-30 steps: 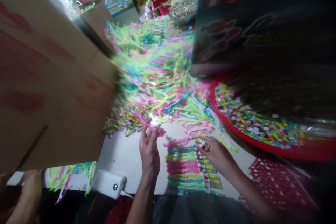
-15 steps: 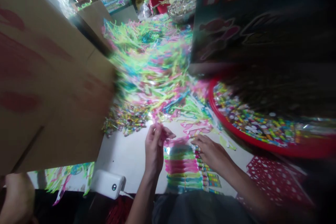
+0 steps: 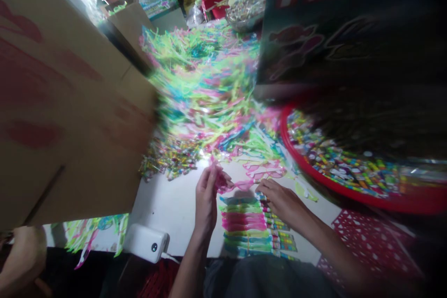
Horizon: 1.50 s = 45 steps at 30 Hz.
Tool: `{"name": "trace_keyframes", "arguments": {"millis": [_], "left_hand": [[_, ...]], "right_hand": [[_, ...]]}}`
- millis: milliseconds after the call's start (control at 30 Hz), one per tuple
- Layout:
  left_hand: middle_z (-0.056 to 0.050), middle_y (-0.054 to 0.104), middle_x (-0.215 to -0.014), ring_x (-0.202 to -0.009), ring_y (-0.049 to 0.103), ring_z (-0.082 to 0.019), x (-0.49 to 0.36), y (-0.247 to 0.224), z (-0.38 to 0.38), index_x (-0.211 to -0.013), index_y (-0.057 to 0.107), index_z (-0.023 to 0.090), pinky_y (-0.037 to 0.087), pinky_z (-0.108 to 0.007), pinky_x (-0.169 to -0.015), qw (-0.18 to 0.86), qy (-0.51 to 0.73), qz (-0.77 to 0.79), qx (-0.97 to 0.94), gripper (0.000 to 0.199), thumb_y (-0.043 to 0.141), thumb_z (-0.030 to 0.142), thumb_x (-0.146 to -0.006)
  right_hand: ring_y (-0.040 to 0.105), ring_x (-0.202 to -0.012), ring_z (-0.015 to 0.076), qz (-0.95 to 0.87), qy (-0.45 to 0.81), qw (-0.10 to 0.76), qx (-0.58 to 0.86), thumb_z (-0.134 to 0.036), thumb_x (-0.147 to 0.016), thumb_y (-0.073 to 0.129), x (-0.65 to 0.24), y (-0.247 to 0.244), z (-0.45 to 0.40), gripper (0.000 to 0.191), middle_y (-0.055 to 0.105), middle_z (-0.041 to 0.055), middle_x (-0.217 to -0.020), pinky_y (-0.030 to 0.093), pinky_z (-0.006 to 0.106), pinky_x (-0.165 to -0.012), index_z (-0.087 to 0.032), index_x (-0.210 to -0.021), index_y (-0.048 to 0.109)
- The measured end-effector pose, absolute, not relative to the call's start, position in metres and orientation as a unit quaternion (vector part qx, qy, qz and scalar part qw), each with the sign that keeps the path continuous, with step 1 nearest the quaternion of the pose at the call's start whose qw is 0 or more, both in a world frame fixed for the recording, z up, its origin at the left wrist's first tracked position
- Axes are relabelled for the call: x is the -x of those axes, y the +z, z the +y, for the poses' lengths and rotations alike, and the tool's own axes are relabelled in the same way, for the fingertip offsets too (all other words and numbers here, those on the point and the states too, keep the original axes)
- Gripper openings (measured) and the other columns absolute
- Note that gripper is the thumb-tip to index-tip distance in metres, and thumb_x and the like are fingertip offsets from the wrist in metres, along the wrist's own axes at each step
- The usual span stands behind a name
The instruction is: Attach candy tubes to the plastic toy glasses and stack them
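My left hand is closed on a bunch of pink strips over the white table. One pink strip stretches from it toward my right hand. The right hand's fingers are pinched together at the right end of that strip; what exactly they grip is too small to make out. Below both hands lies a row of green, pink and blue strips side by side, with colourful wrapped tubes at their right ends. More pink pieces lie flat beyond my right hand.
A cardboard box fills the left, a dark box the upper right. A red basin holds small colourful pieces. Behind are heaped strips and tubes. A white power bank and another person's arm are lower left.
The whole view has shifted slightly to the right. The pink strip between my hands now shows more clearly, slightly above the row. Both hands keep nearly the same pose.
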<state>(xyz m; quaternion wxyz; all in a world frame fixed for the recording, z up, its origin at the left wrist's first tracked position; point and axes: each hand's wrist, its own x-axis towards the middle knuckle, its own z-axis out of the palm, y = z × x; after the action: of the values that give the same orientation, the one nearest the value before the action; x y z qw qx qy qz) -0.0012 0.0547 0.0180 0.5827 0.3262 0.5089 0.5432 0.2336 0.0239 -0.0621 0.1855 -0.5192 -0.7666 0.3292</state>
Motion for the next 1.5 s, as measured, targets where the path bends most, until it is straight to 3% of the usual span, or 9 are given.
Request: {"name": "trace_keyframes", "arguments": {"millis": [133, 233, 367, 400, 600, 867, 1267, 1400, 1500], "left_hand": [[0.0, 0.073, -0.073, -0.053, 0.063, -0.009, 0.004, 0.023, 0.051, -0.123, 0.065, 0.017, 0.046, -0.019, -0.057, 0.584, 0.492, 0.511, -0.394, 0.042, 0.07, 0.052, -0.1], [-0.004, 0.078, -0.086, -0.065, 0.07, -0.012, 0.005, 0.032, 0.044, -0.125, 0.068, 0.018, 0.055, -0.022, -0.066, 0.591, 0.44, 0.487, -0.469, 0.036, 0.068, 0.047, -0.102], [-0.005, 0.079, -0.099, -0.079, 0.072, -0.012, 0.0, 0.047, 0.035, -0.119, 0.073, 0.021, 0.057, -0.022, -0.077, 0.548, 0.367, 0.483, -0.575, 0.026, 0.063, 0.04, -0.107], [-0.005, 0.08, -0.099, -0.079, 0.072, -0.012, -0.002, 0.051, 0.033, -0.121, 0.073, 0.021, 0.057, -0.022, -0.077, 0.528, 0.353, 0.484, -0.602, 0.025, 0.062, 0.039, -0.107], [-0.009, 0.083, -0.11, -0.09, 0.078, -0.017, -0.007, 0.061, 0.028, -0.124, 0.075, 0.022, 0.059, -0.025, -0.081, 0.325, 0.347, 0.413, -0.776, 0.022, 0.066, 0.022, -0.103], [-0.006, 0.077, -0.081, -0.07, 0.069, -0.016, -0.007, 0.066, 0.027, -0.121, 0.076, 0.019, 0.049, -0.026, -0.066, 0.085, 0.345, 0.377, -0.855, 0.024, 0.072, 0.015, -0.098], [-0.008, 0.08, -0.096, -0.081, 0.067, -0.019, -0.011, 0.061, 0.023, -0.124, 0.068, 0.015, 0.044, -0.034, -0.076, 0.013, 0.303, 0.371, -0.878, 0.028, 0.066, 0.007, -0.097], [-0.002, 0.07, -0.078, -0.072, 0.057, -0.016, -0.012, 0.051, 0.028, -0.112, 0.067, 0.017, 0.039, -0.033, -0.074, 0.053, 0.309, 0.358, -0.88, 0.016, 0.06, 0.008, -0.101], [-0.004, 0.072, -0.087, -0.081, 0.06, -0.017, -0.009, 0.034, 0.036, -0.111, 0.068, 0.019, 0.04, -0.033, -0.076, 0.103, 0.28, 0.359, -0.884, 0.012, 0.059, 0.013, -0.104]], "right_hand": [[0.067, -0.137, 0.0292, -0.735, 0.359, 0.221, 0.531, 0.004, -0.076, 0.049, -0.238, -0.045, 0.029, 0.07, 0.071, 0.014, -0.143, 0.057, 0.046, -0.113, -0.022, -0.134, 0.078], [0.068, -0.136, 0.0277, -0.697, 0.379, 0.264, 0.548, -0.007, -0.091, 0.053, -0.24, -0.016, 0.035, 0.06, 0.072, 0.0116, -0.146, 0.055, 0.047, -0.116, -0.023, -0.146, 0.072], [0.075, -0.072, 0.0182, -0.564, 0.486, 0.377, 0.551, -0.052, -0.102, 0.068, -0.234, 0.035, 0.034, 0.042, 0.081, 0.009, -0.122, 0.063, 0.028, -0.063, -0.023, -0.13, 0.077], [0.073, -0.069, 0.0167, -0.55, 0.493, 0.394, 0.547, -0.055, -0.1, 0.071, -0.232, 0.045, 0.033, 0.042, 0.082, 0.0081, -0.116, 0.061, 0.026, -0.061, -0.023, -0.125, 0.078], [0.075, -0.118, 0.024, -0.619, 0.43, 0.414, 0.51, -0.041, -0.104, 0.071, -0.231, 0.067, 0.025, 0.025, 0.08, 0.0078, -0.127, 0.061, 0.034, -0.103, -0.027, -0.12, 0.083], [0.077, -0.119, 0.0247, -0.66, 0.369, 0.402, 0.516, -0.023, -0.101, 0.066, -0.235, 0.066, 0.018, 0.032, 0.08, 0.0045, -0.131, 0.063, 0.036, -0.103, -0.032, -0.128, 0.081], [0.077, -0.12, 0.0226, -0.774, 0.188, 0.362, 0.484, 0.002, -0.075, 0.047, -0.232, 0.065, 0.003, 0.079, 0.08, 0.0061, -0.128, 0.063, 0.034, -0.106, -0.026, -0.146, 0.068], [0.077, -0.12, 0.0229, -0.773, 0.239, 0.342, 0.477, 0.0, -0.085, 0.05, -0.228, 0.053, 0.001, 0.065, 0.08, 0.0066, -0.127, 0.062, 0.033, -0.105, -0.026, -0.141, 0.072], [0.076, -0.119, 0.0253, -0.734, 0.276, 0.326, 0.527, -0.015, -0.101, 0.056, -0.24, 0.034, -0.004, 0.038, 0.08, 0.0072, -0.127, 0.063, 0.035, -0.102, -0.028, -0.131, 0.076]]}}
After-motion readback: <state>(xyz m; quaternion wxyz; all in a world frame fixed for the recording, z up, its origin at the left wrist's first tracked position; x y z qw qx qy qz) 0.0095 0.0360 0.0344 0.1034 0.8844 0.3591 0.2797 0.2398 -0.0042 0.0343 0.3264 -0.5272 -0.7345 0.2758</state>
